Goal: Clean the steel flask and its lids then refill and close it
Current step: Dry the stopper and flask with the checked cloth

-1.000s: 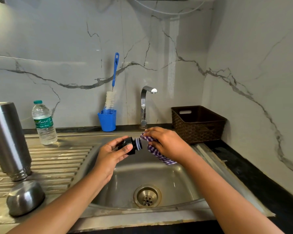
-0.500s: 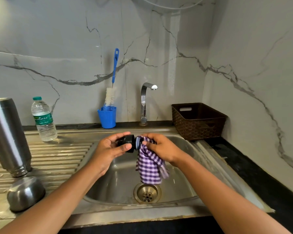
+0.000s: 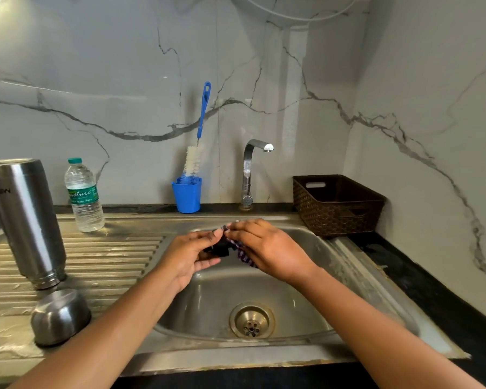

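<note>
**Over the sink (image 3: pixel 208 299): black lid (image 3: pixel 220 249) held against a checked cloth (image 3: pixel 243 255)**

Right above the basin, the left hand (image 3: pixel 188 256) grips the black lid, fingers curled under it and thumb on top. The right hand (image 3: pixel 270 248) comes in from the other side and pinches the purple-and-white checked cloth onto the lid's end. So the hands are together, fingertips pretty much touching, each clamped on its own thing. Most of the lid is hidden between them, so I can't make out any detail on it.

The steel flask (image 3: pixel 26 217) stands mouth-down on the ribbed drainboard (image 3: pixel 110 256) at the far left, well apart from the hands. Just in front of it sits the steel cap (image 3: pixel 60 315), dome up. Behind the flask, near the wall, there's a plastic water bottle (image 3: pixel 84 195) with a green label, upright and closed. A blue cup (image 3: pixel 186 196) by the wall holds a bottle brush (image 3: pixel 194 161), handle up and leaning on the marble. The tap (image 3: pixel 249 169) is just right of that, and a brown basket (image 3: pixel 320 217) sits in the corner beside the sink.
</note>
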Demonstrator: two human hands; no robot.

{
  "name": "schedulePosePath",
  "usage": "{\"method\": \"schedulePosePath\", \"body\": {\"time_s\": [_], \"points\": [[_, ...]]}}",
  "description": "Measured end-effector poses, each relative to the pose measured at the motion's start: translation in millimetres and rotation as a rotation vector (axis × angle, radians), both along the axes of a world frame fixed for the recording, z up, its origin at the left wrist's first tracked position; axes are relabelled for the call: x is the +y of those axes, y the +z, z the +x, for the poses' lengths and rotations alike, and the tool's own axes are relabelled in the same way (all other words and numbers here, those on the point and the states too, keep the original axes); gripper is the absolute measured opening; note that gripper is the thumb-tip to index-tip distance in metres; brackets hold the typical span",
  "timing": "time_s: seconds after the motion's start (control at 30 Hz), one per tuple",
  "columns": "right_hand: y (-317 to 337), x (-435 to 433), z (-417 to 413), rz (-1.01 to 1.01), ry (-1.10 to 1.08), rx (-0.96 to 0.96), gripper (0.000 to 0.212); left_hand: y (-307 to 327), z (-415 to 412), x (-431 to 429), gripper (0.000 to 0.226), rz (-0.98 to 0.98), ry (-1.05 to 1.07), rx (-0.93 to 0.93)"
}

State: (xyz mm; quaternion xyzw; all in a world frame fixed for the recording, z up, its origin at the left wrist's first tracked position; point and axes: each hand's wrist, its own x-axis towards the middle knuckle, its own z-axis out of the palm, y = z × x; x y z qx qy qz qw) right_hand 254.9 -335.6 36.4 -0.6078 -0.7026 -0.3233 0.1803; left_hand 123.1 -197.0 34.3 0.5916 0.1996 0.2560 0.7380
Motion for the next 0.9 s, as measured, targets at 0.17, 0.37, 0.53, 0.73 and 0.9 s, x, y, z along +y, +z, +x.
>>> {"method": "schedulePosePath", "body": {"time_s": [0.17,0.37,0.53,0.73,0.9], "points": [[-6.5,0.0,5.9,0.106,-0.010,-0.223,0.036,-0.8,2.5,-9.1,0.020,-0.243,0.044,-0.063],[-18.1,2.8,18.2,0.048,-0.079,-0.215,0.036,7.3,0.9,-3.5,0.040,-0.378,0.044,-0.227],[-3.9,-5.7,10.7,0.164,-0.113,1.026,0.026,4.1,2.6,1.0,0.069,-0.239,-0.055,-0.242],[9.2,-4.2,-10.0,0.043,0.259,1.889,0.020,-4.5,5.4,-4.8,0.071,0.023,-0.073,-0.341],[15.3,-11.3,-12.5,-0.081,0.248,1.959,0.020,-6.8,8.0,-3.2,0.043,0.152,0.043,-0.357]]}}
